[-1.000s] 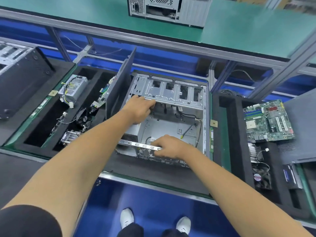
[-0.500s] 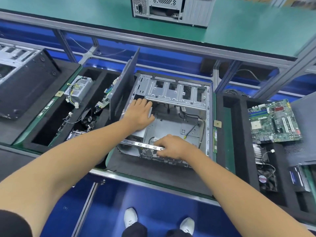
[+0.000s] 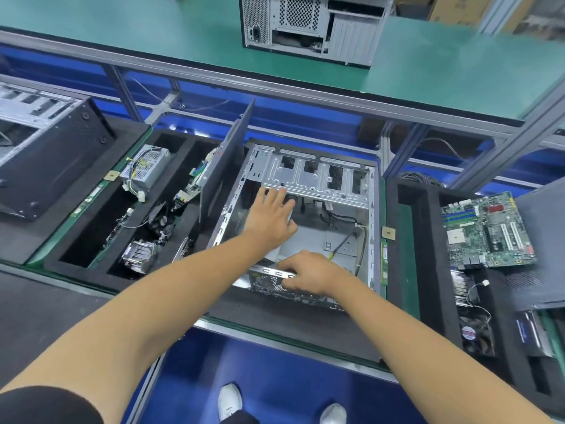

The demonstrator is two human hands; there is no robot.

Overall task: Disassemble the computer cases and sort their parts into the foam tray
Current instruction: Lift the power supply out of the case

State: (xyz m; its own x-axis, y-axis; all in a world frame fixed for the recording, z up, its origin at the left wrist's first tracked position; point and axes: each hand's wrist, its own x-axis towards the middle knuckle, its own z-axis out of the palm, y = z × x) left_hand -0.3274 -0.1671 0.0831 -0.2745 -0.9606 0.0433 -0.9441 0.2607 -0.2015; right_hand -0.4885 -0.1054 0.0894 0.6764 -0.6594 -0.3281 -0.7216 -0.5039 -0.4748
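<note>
The open computer case (image 3: 308, 228) lies on its side between two foam trays, cavity upward for access. The left hand (image 3: 270, 220), fingers spread flat, reaches into the cavity below the drive cage (image 3: 315, 179), apparently after a remaining part. The right hand (image 3: 308, 272) curls over the near frame rail (image 3: 269, 272), likely steadying the chassis. The left foam tray (image 3: 79, 267) already holds a power supply (image 3: 145, 169).

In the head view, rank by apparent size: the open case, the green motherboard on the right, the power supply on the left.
1. Open case
2. Motherboard
3. Power supply, though it lies farther off.
</note>
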